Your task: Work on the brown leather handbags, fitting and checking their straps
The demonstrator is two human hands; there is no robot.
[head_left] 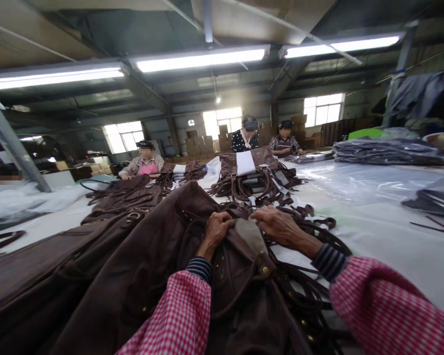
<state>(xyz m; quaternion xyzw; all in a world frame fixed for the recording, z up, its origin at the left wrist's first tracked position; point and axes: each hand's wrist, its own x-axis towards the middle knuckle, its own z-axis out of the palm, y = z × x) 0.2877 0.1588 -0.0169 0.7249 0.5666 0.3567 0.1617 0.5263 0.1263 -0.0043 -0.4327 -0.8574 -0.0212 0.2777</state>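
In front of me lies a dark brown leather handbag (pixel 257 315) with a strap and a brass stud (pixel 265 270). My left hand (pixel 217 230) is closed on an edge of this bag, its thumb and fingers pinched together. On the other side of a grey patch of lining (pixel 250 234), my right hand (pixel 281 228) is closed at the bag's edge, though its fingertips are partly hidden. Several thin brown straps (pixel 303 283) hang in a bundle under my right forearm. More brown bags (pixel 107 271) lie overlapped to my left.
Beyond my hands a stack of brown handbags (pixel 225 165) with white paper wraps stands on the white table (pixel 377 251). Plastic-wrapped bags (pixel 385 152) are piled at the right. Three co-workers sit across the table; cardboard boxes (pixel 200 145) stand behind them.
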